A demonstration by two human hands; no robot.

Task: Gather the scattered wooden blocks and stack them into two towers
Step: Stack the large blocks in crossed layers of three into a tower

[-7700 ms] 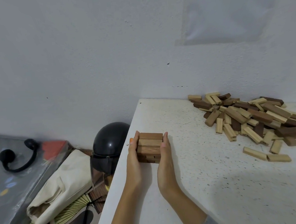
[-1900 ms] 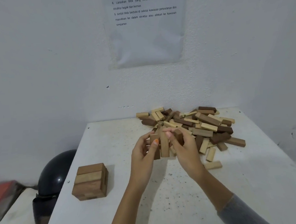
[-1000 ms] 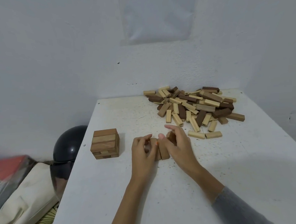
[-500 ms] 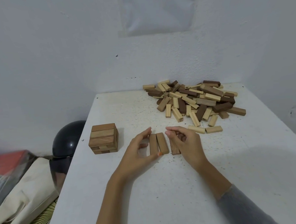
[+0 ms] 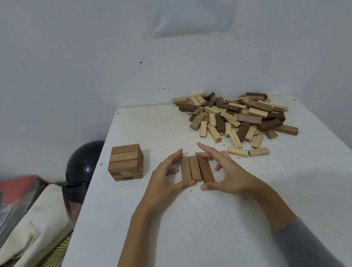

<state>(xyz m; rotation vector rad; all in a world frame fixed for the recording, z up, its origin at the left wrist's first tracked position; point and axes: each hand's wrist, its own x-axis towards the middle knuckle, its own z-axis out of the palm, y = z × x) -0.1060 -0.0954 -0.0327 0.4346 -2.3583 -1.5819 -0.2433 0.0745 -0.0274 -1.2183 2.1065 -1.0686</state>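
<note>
1. At the middle of the frame, on the white speckled bench (image 5: 217, 233), three brown blocks (image 5: 195, 169) lie flat side by side, their long sides touching. The rightmost is darker and sits a little nearer the bottom of the frame than the other two.
2. The left hand (image 5: 165, 181) arches beside the row's left flank. Its grip is wide and loose: the thumb tip, with an orange nail, touches the near ends of the blocks, and the forefinger reaches the far end of the leftmost one. It closes round none of them.
3. The right hand (image 5: 226, 171), in a grey sleeve (image 5: 299, 249), mirrors it on the right. Its grip is likewise spread, with the thumb just by the near end of the dark block and the fingers fanned above the far end. It holds nothing.
4. Left of centre stands a small tower (image 5: 127, 165), near the bench's left edge and apart from the left hand. Its top layer is three blocks side by side, and the layers below are laid crosswise.
5. Upper right of centre, a loose pile (image 5: 235, 118) of pale and dark blocks lies against the wall. Two pale blocks (image 5: 247, 152) rest end to end in front of it, near the right fingers.
6. One block end at the pile's far side bears a number that reads as 48. Other ends carry dark stamps too small to read. A sheet (image 5: 193, 12) on the wall at the top is too blurred to read.
7. Lower left, beside the bench, sit a black helmet (image 5: 83, 164) and a cream bag (image 5: 29, 233).
</note>
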